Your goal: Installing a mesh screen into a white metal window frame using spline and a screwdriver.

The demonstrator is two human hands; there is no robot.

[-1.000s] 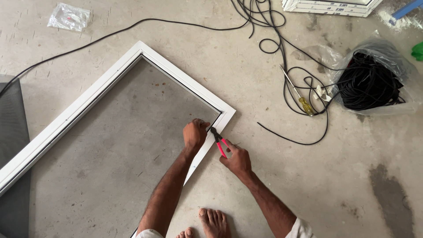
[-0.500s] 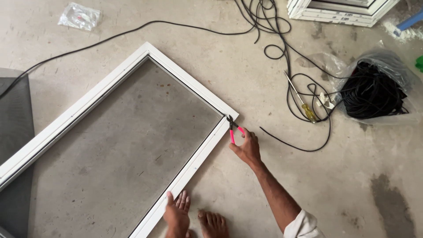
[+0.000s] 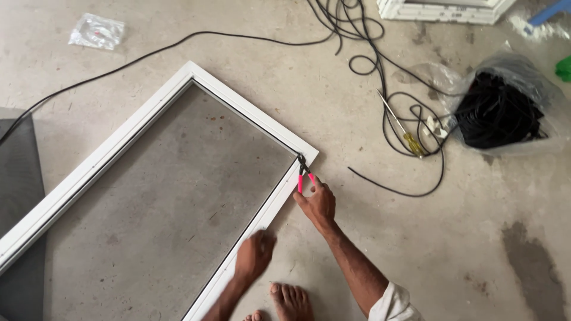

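At the near edge, a bare foot [image 3: 290, 300] stands on the concrete floor [image 3: 416, 249]. Just above it, the left hand [image 3: 254, 254] is on the near right rail of a white screen frame [image 3: 119, 145]. This hand is blurred, so I cannot tell if its grip is loose or tight.

A little farther and to the right, the right hand [image 3: 318, 202] has its grip tight around pliers [image 3: 304, 172] with pink handles. The dark tip of the pliers touches the right corner of the frame, where a thin black cord runs along the inner edge. The frame lies flat on the floor and slants from the near left up to the far middle. Grey mesh [image 3: 166, 202] fills it.

At the left edge lies a dark piece of mesh [image 3: 18, 196], partly under the frame.

To the right of the pliers, black cord [image 3: 410, 148] loops over the floor. A screwdriver [image 3: 401, 126] with a yellow handle lies among the loops. Farther right, a clear bag [image 3: 505, 107] holds a big bundle of black cord.

Far left, a small clear wrapper [image 3: 97, 31] lies on the floor. At the far edge, more white frames [image 3: 440, 9] are stacked.
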